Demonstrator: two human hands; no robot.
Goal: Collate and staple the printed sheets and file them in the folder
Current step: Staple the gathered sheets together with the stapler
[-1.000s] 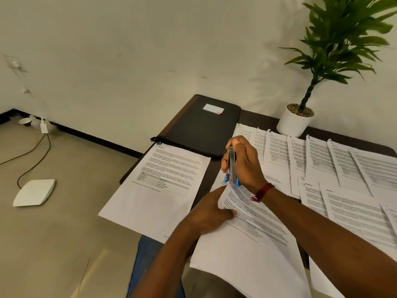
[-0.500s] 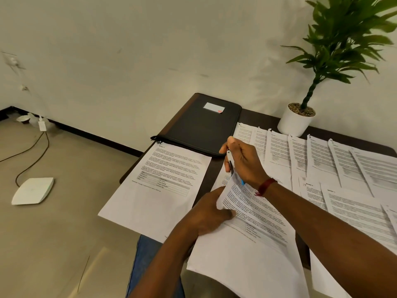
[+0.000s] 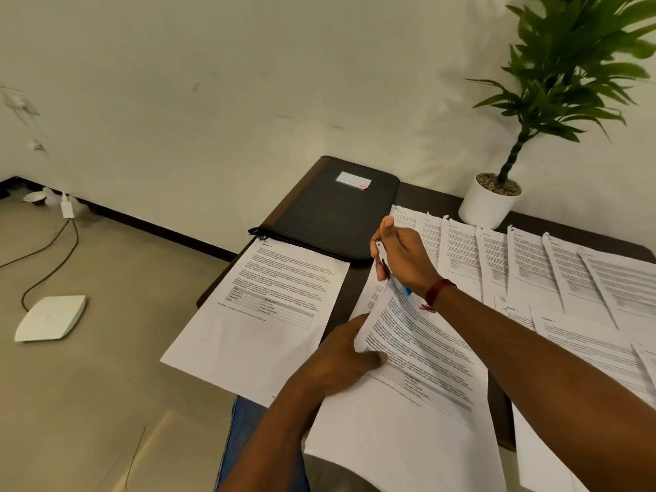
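Two-handed hold, closed black zip folder (image 3: 326,214) lying just behind. Pinches left edge of white printed sheet stack (image 3: 419,403) with left hand (image 3: 337,360), thumb on top, other fingers hidden beneath. Curls right hand (image 3: 408,257) round small silver-and-blue stapler (image 3: 381,255), held steeply at stack's far corner.

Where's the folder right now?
In the head view the black folder lies closed on the far left corner of the table, just beyond the loose sheet and left of the right hand holding the stapler.
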